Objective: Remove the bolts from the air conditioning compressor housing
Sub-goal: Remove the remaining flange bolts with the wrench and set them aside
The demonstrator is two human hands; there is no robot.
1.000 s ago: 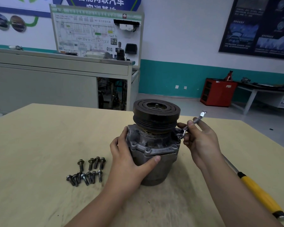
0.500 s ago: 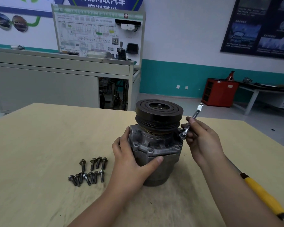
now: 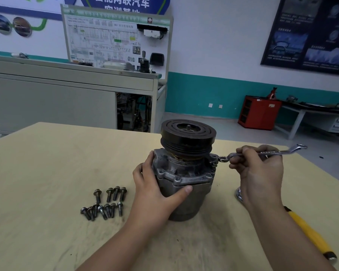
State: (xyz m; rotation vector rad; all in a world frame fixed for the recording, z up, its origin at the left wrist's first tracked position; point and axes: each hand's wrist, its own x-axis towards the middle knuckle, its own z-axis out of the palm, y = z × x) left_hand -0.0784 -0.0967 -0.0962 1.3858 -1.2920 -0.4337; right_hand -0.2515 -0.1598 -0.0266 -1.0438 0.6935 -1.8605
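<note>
At the middle of the pale wooden surface (image 3: 47,173) stands the air conditioning compressor (image 3: 186,178), upright on its end, with the dark grooved pulley (image 3: 188,133) on top and the grey cast housing below. The left hand (image 3: 153,194) grips the housing from the left side: its fingers (image 3: 145,165) are curled round the far side of the body and the thumb lies across the front just under the bolted flange. The right hand (image 3: 262,173) holds a slim chrome wrench (image 3: 270,152) roughly level, fingers clamped round its shank; the ring end sits at the right-hand corner of the flange, over a bolt there, while the open end sticks out to the right past the knuckles. Whether the ring is fully seated on the bolt head cannot be told. To the left of the compressor, apart from it, lie the loose bolts (image 3: 106,204) in two rough rows, four in the far row and a tighter cluster nearer the person. A yellow-handled tool (image 3: 309,235) lies on the surface at the right, partly hidden under the right forearm. Behind the surface stand a grey bench with a wiring display board (image 3: 115,40) and, further right, a red cabinet (image 3: 259,112)
</note>
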